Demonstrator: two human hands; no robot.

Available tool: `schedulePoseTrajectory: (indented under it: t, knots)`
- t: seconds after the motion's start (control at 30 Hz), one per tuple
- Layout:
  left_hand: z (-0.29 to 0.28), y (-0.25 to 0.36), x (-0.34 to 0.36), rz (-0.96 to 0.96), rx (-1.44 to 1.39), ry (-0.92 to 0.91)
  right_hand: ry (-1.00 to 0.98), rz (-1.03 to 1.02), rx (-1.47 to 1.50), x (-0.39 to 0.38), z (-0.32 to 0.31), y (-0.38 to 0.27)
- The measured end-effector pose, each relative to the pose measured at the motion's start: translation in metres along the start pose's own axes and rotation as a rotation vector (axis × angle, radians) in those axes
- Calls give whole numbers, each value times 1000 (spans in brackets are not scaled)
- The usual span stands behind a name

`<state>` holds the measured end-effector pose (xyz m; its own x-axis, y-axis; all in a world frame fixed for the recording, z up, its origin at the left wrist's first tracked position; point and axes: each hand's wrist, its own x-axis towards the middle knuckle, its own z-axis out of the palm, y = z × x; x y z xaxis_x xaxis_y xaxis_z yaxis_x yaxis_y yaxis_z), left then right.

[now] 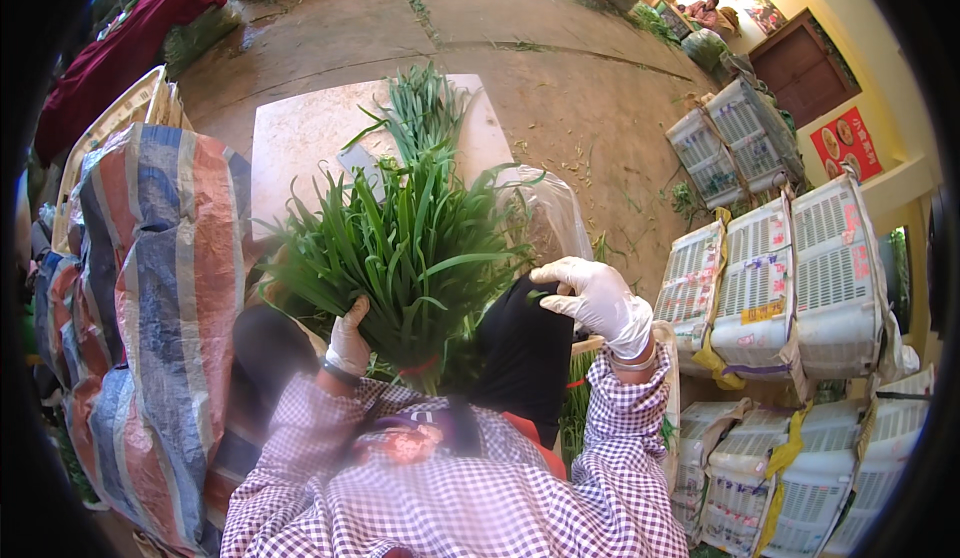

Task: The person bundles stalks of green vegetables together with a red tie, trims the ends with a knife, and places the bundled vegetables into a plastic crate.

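Note:
A large bunch of long, flat green leaves (410, 248) stands in front of my body, with a red band (420, 366) near its base. My left hand (349, 338), in a white glove, is closed on the bunch's left side. My gloved right hand (593, 306) is raised over my dark-clothed leg, right of the bunch, fingers curved and apart. Beyond them, a second leafy bunch (420, 108) lies on a pale board (295, 128), beside a flat metallic piece (357, 160). A clear plastic bag (545, 208) is at the board's right.
Striped tarp-covered goods (150, 308) stand close on my left. White plastic crates (830, 268) are stacked along the right, with another crate pair (730, 138) farther back. A red cloth (120, 58) covers a pile at back left. A person (705, 16) sits at far right. Scattered leaves litter the floor (600, 118).

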<state>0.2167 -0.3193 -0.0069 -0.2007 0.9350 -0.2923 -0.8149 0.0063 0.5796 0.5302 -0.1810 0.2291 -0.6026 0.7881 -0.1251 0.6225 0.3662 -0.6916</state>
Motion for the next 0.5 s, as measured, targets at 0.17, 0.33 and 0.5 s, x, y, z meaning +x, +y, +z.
schedulePoseTrajectory:
  t: [0.17,0.33,0.5]
  knots:
    - [-2,-2,0,10,20,10,213,-61,80,3,25,-10]
    - [-1,-3,-2,8,22,0,511,-423,-97,30,44,-13]
    - [5,1,-6,-39,-49,7,284,-330,-183,53,48,-11]
